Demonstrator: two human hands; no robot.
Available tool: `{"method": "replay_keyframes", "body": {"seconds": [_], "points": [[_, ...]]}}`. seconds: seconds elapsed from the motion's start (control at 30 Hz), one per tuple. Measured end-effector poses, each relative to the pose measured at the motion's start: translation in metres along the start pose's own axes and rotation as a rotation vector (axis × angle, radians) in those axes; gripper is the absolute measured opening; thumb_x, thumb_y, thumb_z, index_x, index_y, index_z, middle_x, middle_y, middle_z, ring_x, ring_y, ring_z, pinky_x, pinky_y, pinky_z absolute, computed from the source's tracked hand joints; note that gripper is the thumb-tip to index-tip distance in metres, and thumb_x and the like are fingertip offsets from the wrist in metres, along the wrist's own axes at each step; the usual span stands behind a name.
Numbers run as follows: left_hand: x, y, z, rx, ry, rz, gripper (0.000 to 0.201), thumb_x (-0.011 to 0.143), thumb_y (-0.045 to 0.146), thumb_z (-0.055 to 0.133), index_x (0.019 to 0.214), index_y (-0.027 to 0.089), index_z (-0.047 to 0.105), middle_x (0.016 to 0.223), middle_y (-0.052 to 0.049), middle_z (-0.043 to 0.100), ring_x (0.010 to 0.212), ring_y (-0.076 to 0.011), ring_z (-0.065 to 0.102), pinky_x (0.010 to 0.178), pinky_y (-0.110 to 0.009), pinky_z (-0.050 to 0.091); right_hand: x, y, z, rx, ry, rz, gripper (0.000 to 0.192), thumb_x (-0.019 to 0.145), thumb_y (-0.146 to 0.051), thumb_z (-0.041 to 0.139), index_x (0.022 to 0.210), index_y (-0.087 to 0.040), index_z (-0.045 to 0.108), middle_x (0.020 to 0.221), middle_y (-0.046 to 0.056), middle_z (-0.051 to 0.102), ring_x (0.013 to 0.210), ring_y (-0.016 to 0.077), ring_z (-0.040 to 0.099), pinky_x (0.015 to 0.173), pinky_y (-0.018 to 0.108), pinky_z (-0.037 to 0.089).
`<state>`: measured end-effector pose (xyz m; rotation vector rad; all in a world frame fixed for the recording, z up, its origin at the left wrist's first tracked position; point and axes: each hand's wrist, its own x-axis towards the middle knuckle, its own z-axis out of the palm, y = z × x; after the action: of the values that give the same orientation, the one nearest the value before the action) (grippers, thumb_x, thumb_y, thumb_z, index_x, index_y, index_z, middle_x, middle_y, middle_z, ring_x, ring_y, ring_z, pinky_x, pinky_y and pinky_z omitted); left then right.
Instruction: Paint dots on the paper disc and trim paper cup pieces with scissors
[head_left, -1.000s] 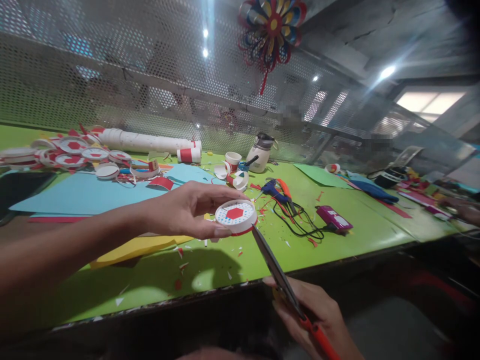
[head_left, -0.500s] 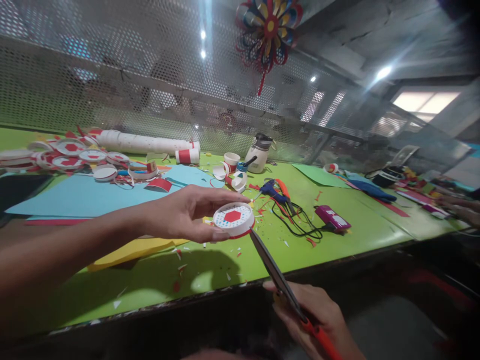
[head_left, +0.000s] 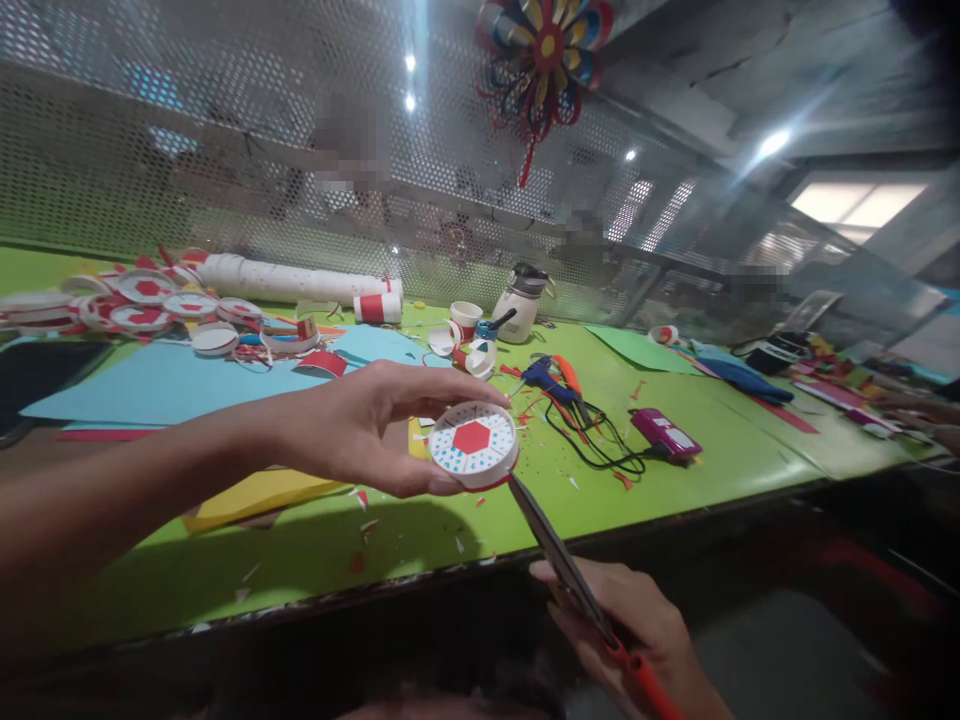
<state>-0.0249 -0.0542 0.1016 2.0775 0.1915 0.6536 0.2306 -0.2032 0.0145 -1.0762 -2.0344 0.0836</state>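
My left hand [head_left: 367, 425] holds a small round white paper disc [head_left: 473, 443] by its rim, above the green table; the disc has a red hexagon in its middle and blue dots around it. My right hand [head_left: 637, 630], low at the front, grips red-handled scissors [head_left: 559, 560]. Their dark blades slant up to the left and the tip touches the disc's lower right edge.
The green table [head_left: 675, 470] carries a blue paper sheet [head_left: 172, 385], yellow paper [head_left: 255, 495], several finished discs [head_left: 142, 300] at the far left, a long white tube [head_left: 292, 282], cut cups [head_left: 465, 320], a glue gun [head_left: 551, 378] with cable and a pink device [head_left: 666, 435]. Perforated metal screen behind.
The disc has tilted so its face turns more toward me and sits slightly lower; the scissors keep their tip at its edge.
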Motion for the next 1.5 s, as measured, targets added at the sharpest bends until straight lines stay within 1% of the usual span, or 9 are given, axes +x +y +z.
{"method": "replay_keyframes", "body": {"seconds": [0.13,0.3,0.47,0.6,0.77,0.9,1.13,1.33,1.5], "points": [[0.001,-0.002,-0.001,0.021,-0.012,-0.016,0.056,0.071,0.014,0.074,0.125,0.016,0.060,0.122,-0.012,0.067,0.113,-0.0244,0.064,0.099,-0.031,0.050,0.001,0.000,-0.003,-0.005,-0.051,-0.015,0.026,0.080,-0.009,0.061,0.101,-0.023,0.068,0.080,0.002,0.078,0.064,0.0120,0.074,0.062,0.012,0.054],[0.002,-0.004,-0.001,-0.033,-0.028,-0.049,0.050,0.073,0.013,0.072,0.121,0.016,0.059,0.121,-0.012,0.067,0.111,-0.0241,0.064,0.098,-0.034,0.050,-0.007,0.005,-0.009,-0.100,-0.159,0.050,0.029,0.080,-0.012,0.063,0.107,-0.022,0.066,0.090,0.005,0.078,0.077,0.0166,0.075,0.066,0.015,0.056],[0.004,-0.007,0.001,-0.188,-0.012,-0.104,0.039,0.078,0.016,0.070,0.113,0.014,0.054,0.109,-0.012,0.067,0.104,-0.0226,0.065,0.085,-0.032,0.055,-0.016,0.008,-0.015,-0.133,-0.235,0.113,0.036,0.080,-0.014,0.066,0.114,-0.024,0.063,0.105,0.005,0.076,0.093,0.0179,0.074,0.077,0.015,0.057],[0.005,-0.012,0.008,-0.314,0.046,-0.141,0.042,0.081,0.023,0.070,0.114,0.018,0.044,0.108,-0.012,0.065,0.104,-0.0231,0.063,0.076,-0.032,0.055,-0.012,0.009,-0.010,-0.114,-0.166,0.136,0.037,0.081,-0.012,0.064,0.116,-0.023,0.061,0.106,0.005,0.075,0.093,0.0178,0.073,0.079,0.017,0.056],[0.007,-0.019,0.020,-0.318,0.111,-0.109,0.038,0.079,0.020,0.073,0.100,0.019,0.041,0.100,-0.006,0.063,0.096,-0.0166,0.061,0.084,-0.032,0.049,0.002,-0.001,0.002,-0.013,-0.100,0.129,0.032,0.085,-0.010,0.057,0.115,-0.024,0.058,0.083,-0.001,0.070,0.068,0.0098,0.068,0.066,0.013,0.054],[0.007,-0.026,0.026,-0.353,0.187,-0.080,0.043,0.076,0.023,0.077,0.098,0.021,0.040,0.093,-0.002,0.062,0.089,-0.0146,0.061,0.084,-0.032,0.048,0.003,-0.007,0.010,0.004,-0.063,0.156,0.028,0.087,-0.010,0.054,0.111,-0.022,0.059,0.074,-0.001,0.063,0.062,0.0104,0.063,0.061,0.015,0.053],[0.007,-0.033,0.035,-0.300,0.234,-0.015,0.072,0.075,0.020,0.077,0.134,0.027,0.037,0.098,-0.002,0.060,0.089,-0.0141,0.061,0.090,-0.034,0.047,-0.007,0.001,0.020,-0.011,-0.027,0.125,0.034,0.085,-0.007,0.055,0.117,-0.019,0.057,0.081,0.003,0.065,0.069,0.0122,0.064,0.074,0.019,0.054],[0.008,-0.033,0.038,-0.219,0.285,0.021,0.053,0.077,0.019,0.074,0.123,0.025,0.049,0.096,-0.003,0.061,0.087,-0.0149,0.061,0.088,-0.035,0.048,-0.007,-0.002,0.021,-0.039,-0.017,0.164,0.033,0.086,-0.008,0.054,0.117,-0.019,0.058,0.081,0.004,0.065,0.071,0.0141,0.065,0.071,0.021,0.055],[0.009,-0.033,0.038,-0.191,0.290,0.024,0.052,0.076,0.017,0.074,0.121,0.024,0.050,0.095,-0.002,0.059,0.088,-0.0142,0.060,0.088,-0.034,0.049,-0.002,-0.003,0.023,-0.033,0.065,0.111,0.034,0.084,-0.008,0.055,0.116,-0.019,0.061,0.073,0.002,0.062,0.061,0.0138,0.061,0.064,0.022,0.055]]}}
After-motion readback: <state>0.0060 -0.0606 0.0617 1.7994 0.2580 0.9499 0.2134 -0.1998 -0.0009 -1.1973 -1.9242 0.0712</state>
